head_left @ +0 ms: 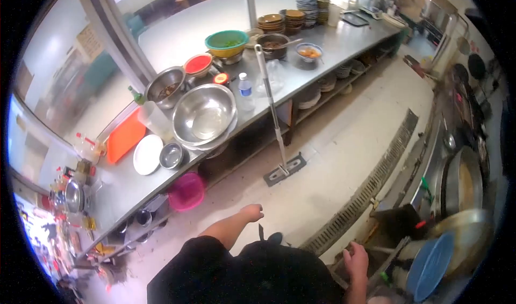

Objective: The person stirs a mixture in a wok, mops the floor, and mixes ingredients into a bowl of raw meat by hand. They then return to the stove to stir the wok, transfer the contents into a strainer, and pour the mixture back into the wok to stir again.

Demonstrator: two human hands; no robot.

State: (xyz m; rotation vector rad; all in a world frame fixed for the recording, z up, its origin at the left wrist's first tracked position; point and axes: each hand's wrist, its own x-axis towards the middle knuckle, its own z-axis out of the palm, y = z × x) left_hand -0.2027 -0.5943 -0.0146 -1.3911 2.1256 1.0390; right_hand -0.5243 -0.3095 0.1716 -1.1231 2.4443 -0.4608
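My left hand (252, 213) is held out over the floor in front of my body, its fingers curled in with nothing visible in them. Closest ahead of it stands a flat mop (285, 169), its grey head on the floor and its handle leaning against the steel counter. Low on the right, my right hand (356, 259) hangs near the stove side, fingers loosely bent and apart, holding nothing that shows. A blue basin (430, 266) lies beyond that hand to the right. A pink basin (186, 192) sits under the counter to the left.
Along the long steel counter (344, 51) are a large steel bowl (204, 115), a white plate (148, 154), an orange tray (126, 135), a water bottle (245, 86) and stacked bowls (307, 11). A drain grate (371, 183) crosses the floor. Woks (463, 186) line the right.
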